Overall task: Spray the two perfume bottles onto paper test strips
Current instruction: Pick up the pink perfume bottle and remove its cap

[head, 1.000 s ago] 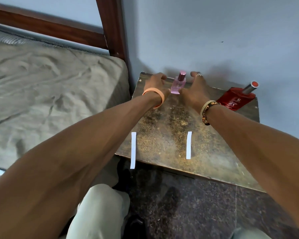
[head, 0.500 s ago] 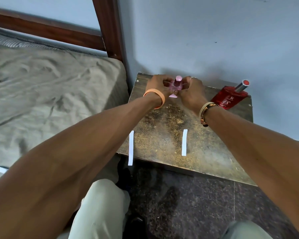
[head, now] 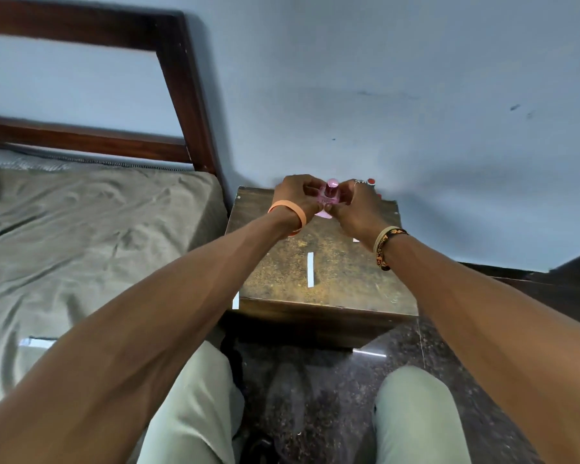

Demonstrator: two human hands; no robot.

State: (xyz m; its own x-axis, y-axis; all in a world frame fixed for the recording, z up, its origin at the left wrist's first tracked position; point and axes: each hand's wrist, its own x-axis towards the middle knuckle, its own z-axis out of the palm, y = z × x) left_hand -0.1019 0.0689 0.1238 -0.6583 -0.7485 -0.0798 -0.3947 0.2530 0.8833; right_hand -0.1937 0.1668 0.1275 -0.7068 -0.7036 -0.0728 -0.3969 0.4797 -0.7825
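At twelve o'clock over the worktop [head: 349, 283], my left hand [head: 295, 195] and right hand [head: 357, 207] both grip the pink perfume bottle [head: 331, 195], fingers curled.

Soft, dull light in a room, with a bit of blur.

The light is even, not very bright, and seems to come from the left: the dark brown wooden bed frame [head: 178, 95] throws a grey shadow to its right on the pale blue painted wall [head: 382, 78], and a faint wide shadow lies on the wall farther right. The dark speckled polished stone floor [head: 315, 396] shows one small white shine. The bed frame's edges look smeared, and the small pink glass perfume bottle [head: 330, 195] gripped by the left hand [head: 295, 195] and right hand [head: 355, 209] is fuzzy. Straight lines bend toward the edges, and near things look huge.
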